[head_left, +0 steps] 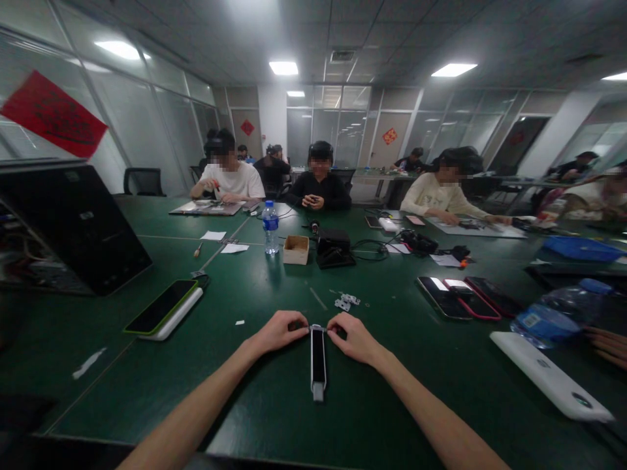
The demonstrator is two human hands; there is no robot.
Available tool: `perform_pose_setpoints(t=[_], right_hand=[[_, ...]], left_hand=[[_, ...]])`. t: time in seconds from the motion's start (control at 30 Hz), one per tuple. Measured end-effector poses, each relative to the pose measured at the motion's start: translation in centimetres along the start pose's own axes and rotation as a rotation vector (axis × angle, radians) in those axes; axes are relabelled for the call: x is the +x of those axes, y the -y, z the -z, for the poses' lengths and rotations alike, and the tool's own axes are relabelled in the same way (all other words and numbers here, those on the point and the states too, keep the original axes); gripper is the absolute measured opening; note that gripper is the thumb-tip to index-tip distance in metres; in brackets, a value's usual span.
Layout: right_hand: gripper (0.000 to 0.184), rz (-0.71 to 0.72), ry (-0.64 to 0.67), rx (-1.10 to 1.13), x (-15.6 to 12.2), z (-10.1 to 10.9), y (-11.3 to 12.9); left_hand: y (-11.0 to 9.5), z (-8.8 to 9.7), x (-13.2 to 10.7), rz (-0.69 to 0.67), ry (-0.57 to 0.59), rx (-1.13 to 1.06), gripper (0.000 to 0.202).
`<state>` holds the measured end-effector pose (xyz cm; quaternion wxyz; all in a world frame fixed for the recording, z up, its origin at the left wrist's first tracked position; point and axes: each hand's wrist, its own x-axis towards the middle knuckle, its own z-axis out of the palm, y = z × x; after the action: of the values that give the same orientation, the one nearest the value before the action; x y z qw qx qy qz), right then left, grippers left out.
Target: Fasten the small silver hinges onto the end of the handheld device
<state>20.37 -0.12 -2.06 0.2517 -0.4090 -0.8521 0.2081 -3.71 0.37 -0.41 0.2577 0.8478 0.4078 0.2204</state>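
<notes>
A narrow black and silver device (318,361) lies lengthwise on the green table (274,418) straight in front of me. My left hand (280,331) rests on the table at its far end, fingers curled and pinching the left side of that end. My right hand (353,337) mirrors it on the right side, fingertips pressed against the same far end. Just beyond the hands lie several small silver metal parts (347,301) and a thin stick.
A phone on a white power bank (164,309) lies to the left, three phones (460,297) and a white device (548,375) to the right. A water bottle (270,227), a small cardboard box (296,249) and a black unit stand farther back. Several people sit across the table.
</notes>
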Motion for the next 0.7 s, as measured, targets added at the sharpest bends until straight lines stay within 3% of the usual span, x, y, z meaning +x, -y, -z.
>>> perform_pose_setpoints(t=[0.7], right_hand=[[0.012, 0.004, 0.004, -0.033, 0.0, 1.6, 0.5]], left_hand=[[0.4, -0.1, 0.0, 0.007, 0.014, -0.036, 0.012]])
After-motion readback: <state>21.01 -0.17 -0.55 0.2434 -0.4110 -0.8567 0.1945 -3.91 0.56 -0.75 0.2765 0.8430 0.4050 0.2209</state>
